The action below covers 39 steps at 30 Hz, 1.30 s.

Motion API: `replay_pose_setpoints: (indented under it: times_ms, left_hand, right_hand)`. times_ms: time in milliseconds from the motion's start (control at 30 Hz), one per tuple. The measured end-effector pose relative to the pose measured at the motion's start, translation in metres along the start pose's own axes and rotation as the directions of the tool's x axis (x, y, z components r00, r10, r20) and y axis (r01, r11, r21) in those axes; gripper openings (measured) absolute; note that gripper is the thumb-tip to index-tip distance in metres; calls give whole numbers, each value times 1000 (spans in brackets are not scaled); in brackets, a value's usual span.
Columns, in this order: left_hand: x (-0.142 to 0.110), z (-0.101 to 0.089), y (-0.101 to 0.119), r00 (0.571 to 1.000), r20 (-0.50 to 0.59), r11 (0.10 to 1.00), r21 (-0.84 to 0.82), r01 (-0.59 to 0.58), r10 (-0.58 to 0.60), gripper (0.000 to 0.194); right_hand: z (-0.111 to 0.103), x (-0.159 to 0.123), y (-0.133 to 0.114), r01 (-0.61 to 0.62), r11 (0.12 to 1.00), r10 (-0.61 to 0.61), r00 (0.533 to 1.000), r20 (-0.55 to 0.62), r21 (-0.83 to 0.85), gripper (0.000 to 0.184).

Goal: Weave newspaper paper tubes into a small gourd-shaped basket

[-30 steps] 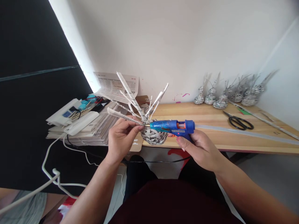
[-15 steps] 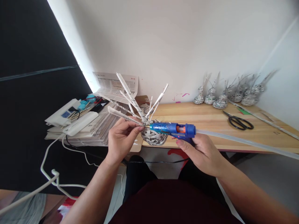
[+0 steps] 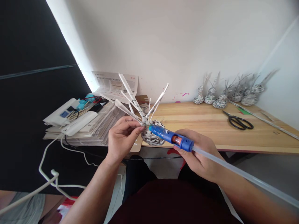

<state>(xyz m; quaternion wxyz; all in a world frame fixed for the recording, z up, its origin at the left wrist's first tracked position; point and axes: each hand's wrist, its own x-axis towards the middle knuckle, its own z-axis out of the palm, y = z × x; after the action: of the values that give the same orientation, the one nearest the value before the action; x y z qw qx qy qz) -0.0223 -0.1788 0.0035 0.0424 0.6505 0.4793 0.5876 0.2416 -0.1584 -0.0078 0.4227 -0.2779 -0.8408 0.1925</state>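
My left hand pinches a rolled newspaper tube near its lower end. That tube belongs to a woven newspaper piece, round at the base, with several paper tubes sticking up and outward from its neck. In my right hand is a blue hot glue gun, its tip at the neck beside my left fingertips. A long translucent glue stick runs out of the gun's back, over my right wrist. The nozzle's exact contact with the paper is hard to see.
On the wooden table lie black scissors at the right. Behind them stand several finished-looking woven paper pieces by the wall. Stacked newspapers at the left bear a white power strip; white cables hang below.
The glue gun's back end has swung down and toward me, tilting the gun, while its tip stays by the neck. The pinched tube has shifted slightly right and leans closer to the others.
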Motion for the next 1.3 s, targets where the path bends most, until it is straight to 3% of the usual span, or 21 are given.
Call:
replay_pose_setpoints:
  times_ms: [267, 400, 467, 533, 600, 667, 733, 800, 867, 967, 1033, 1067, 1200, 1300]
  left_hand:
    - [1, 2, 0, 1000, 12, 1000, -7, 1, -1, 5]
    - [1, 3, 1, 1000, 19, 1000, -13, -6, 6, 5]
    - [1, 2, 1, 1000, 12, 1000, -8, -13, 13, 5]
    - [2, 1, 1, 1000, 0, 1000, 6, -26, 26, 5]
    - [4, -2, 3, 999, -18, 999, 20, -41, 41, 4]
    - [7, -7, 5, 998, -45, 999, 17, -48, 48, 4]
    - [12, -12, 8, 995, -78, 998, 14, -55, 56, 6]
    - [17, -17, 13, 991, -106, 996, 37, -79, 82, 7]
    - [24, -21, 18, 985, -128, 992, 66, -111, 119, 7]
    - [34, -29, 27, 974, -146, 980, 129, -152, 170, 7]
    - [39, -34, 33, 967, -148, 963, 204, -175, 207, 6]
    - [42, -36, 36, 964, -145, 951, 247, -185, 225, 6]
    - [49, -36, 39, 949, -87, 896, 365, -251, 302, 9]
    - [50, -26, 31, 938, -35, 871, 384, -306, 344, 9]
  right_hand:
    - [2, -1, 3, 89, 976, -90, 996, 6, -197, 20]
    - [4, -4, 7, 98, 975, -106, 994, -30, -201, 20]
    - [6, -6, 10, 53, 995, -61, 994, -87, -87, 21]
    - [10, -7, 16, -36, 990, 59, 985, -164, 139, 21]
    - [16, -4, 25, -151, 892, 252, 949, -190, 426, 25]
    - [23, 2, 37, -275, 695, 455, 884, -110, 664, 36]
    - [33, 13, 50, -405, 491, 586, 809, 51, 771, 44]
    - [49, 27, 61, -582, 337, 645, 715, 269, 740, 47]
    - [70, 42, 70, -754, 206, 653, 581, 486, 624, 47]
    - [113, 66, 74, -885, 92, 628, 407, 663, 457, 45]
    - [143, 82, 72, -924, 39, 582, 330, 744, 379, 43]
    - [157, 89, 70, -936, 44, 555, 313, 771, 348, 42]
    - [199, 113, 61, -928, 174, 491, 371, 788, 328, 41]
    - [213, 124, 59, -863, 339, 448, 497, 743, 373, 42]
